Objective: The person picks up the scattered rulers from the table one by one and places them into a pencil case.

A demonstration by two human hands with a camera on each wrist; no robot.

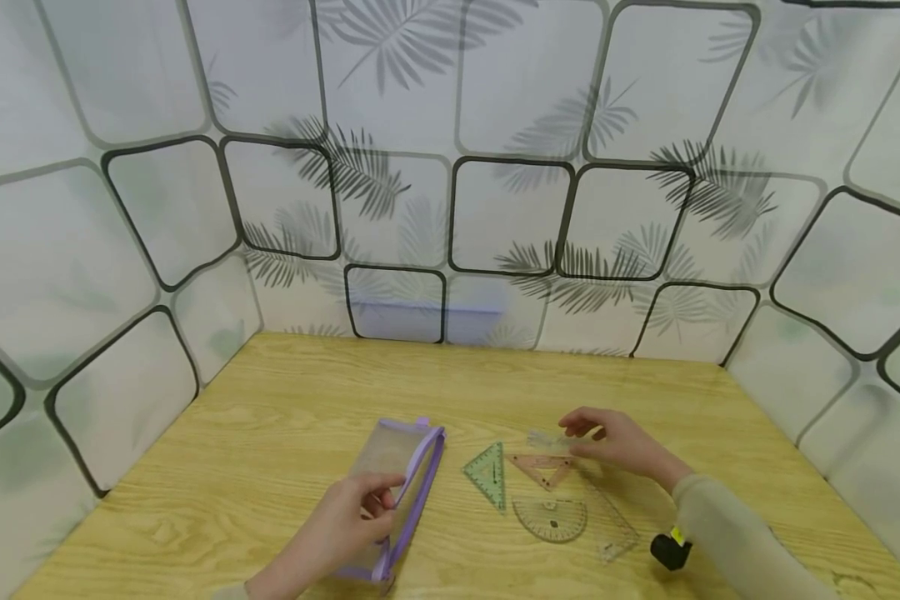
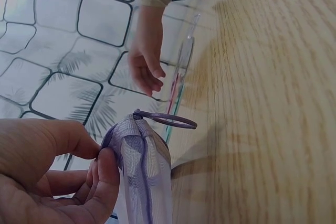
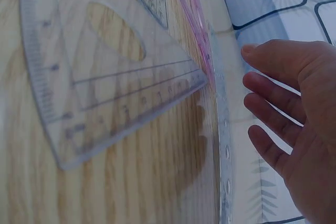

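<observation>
My left hand point(image 1: 345, 517) pinches the edge of a mesh zip pouch point(image 1: 390, 446) with purple trim, between thumb and fingers. In the left wrist view the pouch's zip end point(image 2: 137, 145) and a purple loop show. My right hand point(image 1: 617, 442) hovers above a clear ruler point(image 1: 546, 439), fingers loosely bent and holding nothing. Below that hand lie a pink set square point(image 1: 543, 460) and a clear set square point(image 3: 68, 77). A clear protractor point(image 1: 551, 523) lies nearer me, and a green set square point(image 1: 498, 492) is closest to the pouch.
The wooden table point(image 1: 270, 417) meets a patterned curtain-like wall point(image 1: 510, 217) at the back and both sides. A black device with a yellow mark point(image 1: 671, 550) is by the right wrist.
</observation>
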